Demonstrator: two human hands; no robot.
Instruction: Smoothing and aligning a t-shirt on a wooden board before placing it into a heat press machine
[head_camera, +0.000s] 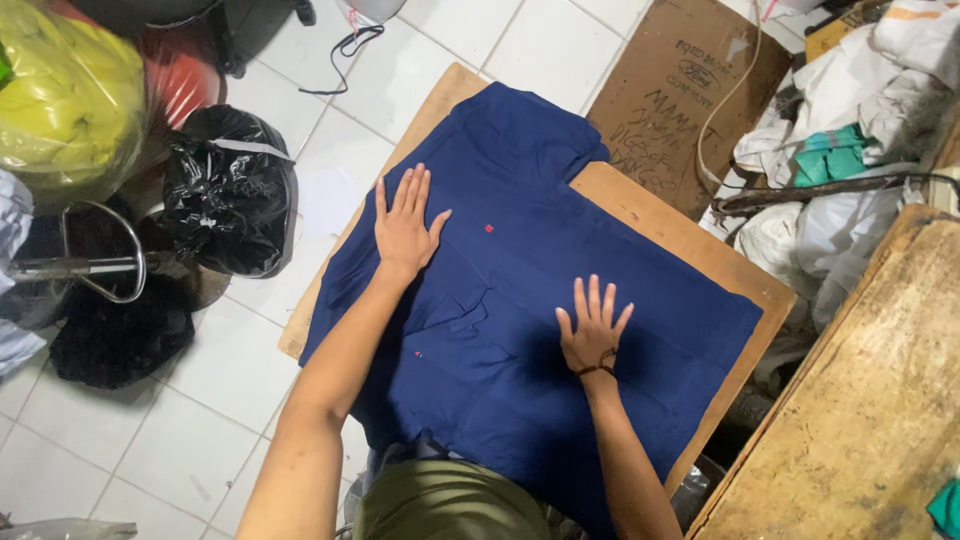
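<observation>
Head view: navy garment (560, 260) spread flat over wooden worktop (700, 250). Left hand (405, 225) palm down near garment's left edge, fingers straight, splayed, gripping nothing. Right hand (592, 330) (dark band at wrist) pressed flat mid-garment, fingers spread, holding nothing. Black bag (230, 190) on tiled floor.

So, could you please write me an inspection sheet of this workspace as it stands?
Surface: wooden board, mostly covered by cloth.
Job's things: navy blue garment spread flat.
Clutter: black bag, yellow-green bag, cardboard sheet, white sacks.
Grippers: left hand and right hand both pressed flat on the garment, fingers spread.
Cables: black cable on floor; cord over cardboard.
Surroundings: white tiled floor, worn wooden bench.
</observation>
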